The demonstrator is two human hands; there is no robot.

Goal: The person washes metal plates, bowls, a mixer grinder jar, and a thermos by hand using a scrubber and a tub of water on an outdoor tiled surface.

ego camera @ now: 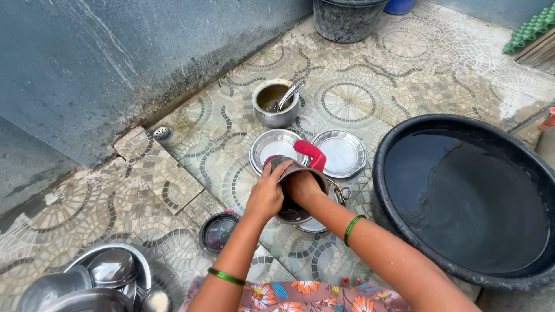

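Pot (289, 173) with a red handle sits mid-scene, just left of the big black tub (462, 196) of water. Two steel plates (341, 153) lie just beyond. Left hand (267, 193) grips its rim; right hand (302, 188) reaches inside.

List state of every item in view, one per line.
red-handled pot: tilted, held off the floor
left hand: gripping the pot's rim
right hand: inside the pot
black tub: holds water
small steel pot: upright, brown liquid and utensils inside
two steel plates: flat on floor, face up
dark lid: lying flat
steel bowls: piled together
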